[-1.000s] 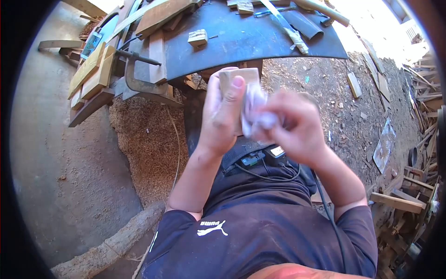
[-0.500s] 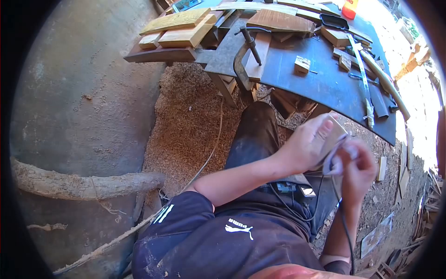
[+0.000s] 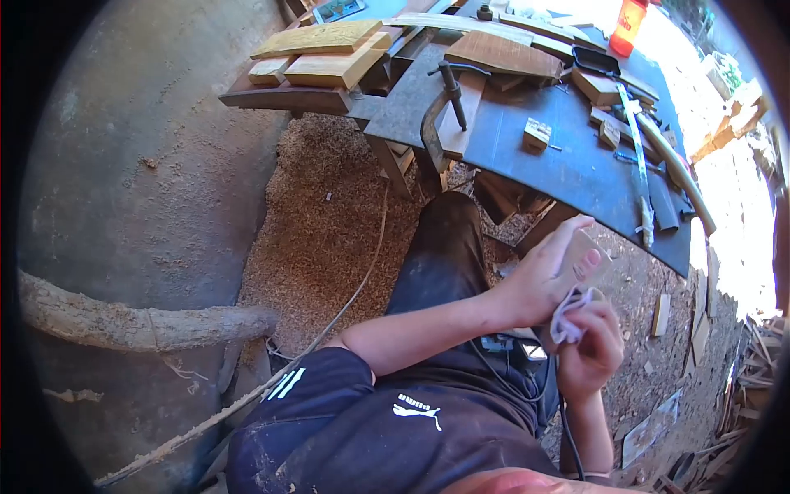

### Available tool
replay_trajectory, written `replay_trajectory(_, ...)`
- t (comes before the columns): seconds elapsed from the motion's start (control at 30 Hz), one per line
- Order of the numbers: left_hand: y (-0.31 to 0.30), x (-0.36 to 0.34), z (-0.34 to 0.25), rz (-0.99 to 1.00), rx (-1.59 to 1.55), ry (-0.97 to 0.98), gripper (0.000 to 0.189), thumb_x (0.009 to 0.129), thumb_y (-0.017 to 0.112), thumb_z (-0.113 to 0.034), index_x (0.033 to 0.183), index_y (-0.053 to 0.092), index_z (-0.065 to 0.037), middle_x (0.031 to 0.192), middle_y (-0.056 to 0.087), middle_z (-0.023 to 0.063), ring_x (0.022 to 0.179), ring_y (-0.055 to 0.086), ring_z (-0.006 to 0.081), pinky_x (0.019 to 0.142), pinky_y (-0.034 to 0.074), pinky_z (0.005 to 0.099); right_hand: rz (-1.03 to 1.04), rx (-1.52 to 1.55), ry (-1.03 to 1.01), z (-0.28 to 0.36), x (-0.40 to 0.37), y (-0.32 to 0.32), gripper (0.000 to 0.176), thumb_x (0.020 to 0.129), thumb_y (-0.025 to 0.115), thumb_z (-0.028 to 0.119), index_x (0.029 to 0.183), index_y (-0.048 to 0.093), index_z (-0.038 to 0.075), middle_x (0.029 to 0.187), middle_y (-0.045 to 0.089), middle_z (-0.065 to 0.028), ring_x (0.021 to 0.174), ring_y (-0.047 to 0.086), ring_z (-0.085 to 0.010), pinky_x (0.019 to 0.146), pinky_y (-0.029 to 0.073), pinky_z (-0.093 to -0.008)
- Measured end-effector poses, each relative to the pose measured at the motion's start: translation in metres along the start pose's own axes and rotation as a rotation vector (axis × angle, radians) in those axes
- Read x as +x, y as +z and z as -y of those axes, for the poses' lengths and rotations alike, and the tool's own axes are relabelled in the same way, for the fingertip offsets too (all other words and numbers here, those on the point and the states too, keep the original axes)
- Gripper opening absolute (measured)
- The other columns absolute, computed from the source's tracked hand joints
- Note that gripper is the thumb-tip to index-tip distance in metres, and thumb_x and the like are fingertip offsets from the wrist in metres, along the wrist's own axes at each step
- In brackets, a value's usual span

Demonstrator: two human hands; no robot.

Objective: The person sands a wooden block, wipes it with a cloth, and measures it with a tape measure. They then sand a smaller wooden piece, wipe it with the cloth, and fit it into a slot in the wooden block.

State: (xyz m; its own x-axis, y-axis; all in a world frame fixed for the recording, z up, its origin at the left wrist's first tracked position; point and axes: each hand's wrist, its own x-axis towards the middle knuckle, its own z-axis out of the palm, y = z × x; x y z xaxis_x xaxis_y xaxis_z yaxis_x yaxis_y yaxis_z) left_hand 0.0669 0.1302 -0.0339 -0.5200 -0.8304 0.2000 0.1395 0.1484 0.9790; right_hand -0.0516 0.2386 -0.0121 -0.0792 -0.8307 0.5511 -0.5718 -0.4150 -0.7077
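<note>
Left hand (image 3: 535, 284): its fingers were closed on a pale wooden block (image 3: 586, 245), with the thumb lying over the face of it.
Right hand (image 3: 594, 354): its fingers were pinched on a bunched whitish cloth (image 3: 563, 323), just under the block.
Wooden block: it was held in the air, tilted, to the right of the clamp (image 3: 452, 89) and nearer to the body, and it did not rest on the tabletop (image 3: 510, 156).
Cloth: it was close to the lower end of the block; whether the two touched, I could not tell.
Step in hand: in my judgement, the cloth was being worked at the block, between one contact and another.
Next move: it called, I would say, for a firm hold on the block and for the cloth folded flat under the fingertips, so that it could not slip.
Small wood piece (image 3: 536, 133): it lay on the tabletop, to the right of the clamp.
Brown board (image 3: 504, 53): it was beyond the clamp and a little to the right.
Yellowish boards (image 3: 333, 70): they were to the left of the clamp.
Orange bottle (image 3: 628, 29): it stood far beyond the clamp, on the right.
Wood shavings (image 3: 321, 206): they covered the ground, below and left of the clamp.
</note>
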Motion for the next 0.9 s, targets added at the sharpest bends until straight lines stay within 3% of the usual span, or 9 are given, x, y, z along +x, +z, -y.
replay_trajectory(0.07,-0.003,-0.001,-0.005,0.069,-0.051,-0.059,0.077,0.1,0.052,-0.058,0.144,0.036,0.003,0.132,0.05,0.0214,0.122,0.052,0.0258,0.105,0.04,0.0366,0.049,-0.033,-0.034,-0.015,0.015,-0.018,0.015,0.084,0.061,-0.008,0.095,0.067,-0.002,0.086,0.063,-0.0113,0.075,0.063,-0.0187,0.07,0.05,-0.0293)
replay_trajectory(0.1,0.0,-0.004,-0.006,0.099,-0.043,-0.055,0.078,0.099,0.052,-0.059,0.144,0.037,0.003,0.132,0.05,0.0218,0.123,0.051,0.0265,0.106,0.039,0.0369,-0.145,0.108,0.327,-0.022,0.012,-0.025,0.02,0.086,0.057,-0.011,0.1,0.066,-0.001,0.087,0.064,-0.0104,0.073,0.062,-0.0162,0.067,0.05,-0.0299)
replay_trajectory(0.13,0.005,-0.009,-0.007,0.135,-0.036,-0.056,0.078,0.099,0.053,-0.059,0.143,0.037,0.003,0.132,0.049,0.0222,0.124,0.05,0.0271,0.107,0.038,0.0372,-0.301,0.018,0.461,-0.016,0.027,-0.024,0.02,0.089,0.053,-0.012,0.103,0.064,-0.002,0.091,0.064,-0.0101,0.077,0.062,-0.0163,0.068,0.051,-0.0328)
replay_trajectory(0.27,0.012,-0.011,-0.004,-0.027,0.008,-0.046,0.077,0.099,0.054,-0.058,0.143,0.038,0.002,0.133,0.045,0.0217,0.129,0.046,0.0292,0.11,0.035,0.0384,-0.169,-0.283,-0.106,-0.013,0.003,-0.003,0.014,0.085,0.064,0.001,0.099,0.062,-0.002,0.088,0.062,-0.0154,0.081,0.064,-0.0293,0.074,0.052,-0.0378)
replay_trajectory(0.4,0.008,-0.005,0.012,0.006,-0.175,-0.099,0.068,0.102,0.053,-0.05,0.145,0.035,0.0,0.129,0.048,0.0156,0.123,0.048,0.0207,0.106,0.038,0.0345,0.076,-0.307,-0.216,-0.012,0.006,-0.014,0.011,0.09,0.065,0.006,0.097,0.062,-0.002,0.089,0.062,-0.0172,0.08,0.064,-0.0317,0.078,0.052,-0.0377)
replay_trajectory(0.5,0.025,-0.012,0.009,0.075,-0.288,-0.14,0.066,0.104,0.053,-0.047,0.146,0.033,-0.001,0.128,0.048,0.0124,0.119,0.048,0.0162,0.104,0.039,0.0315,-0.057,-0.372,0.11,-0.009,0.037,-0.026,0.01,0.094,0.059,0.002,0.102,0.061,-0.002,0.094,0.063,-0.0172,0.085,0.064,-0.0355,0.078,0.052,-0.0421)
replay_trajectory(0.6,0.022,-0.01,0.0,0.071,-0.381,-0.152,0.068,0.104,0.052,-0.048,0.148,0.03,-0.001,0.128,0.048,0.012,0.12,0.047,0.0158,0.102,0.04,0.0306,-0.115,-0.488,-0.132,-0.035,0.003,-0.012,0.017,0.097,0.058,0.008,0.11,0.057,-0.002,0.096,0.062,-0.0194,0.085,0.062,-0.0367,0.076,0.052,-0.046)
replay_trajectory(0.73,0.013,-0.012,-0.011,0.183,-0.524,-0.185,0.072,0.102,0.055,-0.05,0.149,0.029,-0.002,0.129,0.048,0.0116,0.121,0.046,0.0167,0.103,0.039,0.0313,0.119,-0.401,-0.337,-0.028,-0.016,-0.019,0.032,0.099,0.058,0.033,0.115,0.053,0.006,0.09,0.054,-0.0175,0.075,0.056,-0.0325,0.062,0.046,-0.0459)
replay_trajectory(0.9,0.022,-0.019,-0.021,0.413,-0.705,-0.24,0.08,0.098,0.059,-0.054,0.149,0.029,0.001,0.13,0.049,0.0116,0.121,0.049,0.0159,0.103,0.04,0.0295,-0.378,-0.445,-0.127,-0.041,0.012,-0.016,0.041,0.094,0.062,0.045,0.106,0.051,0.008,0.089,0.051,-0.0064,0.071,0.053,-0.023,0.06,0.042,-0.0371)
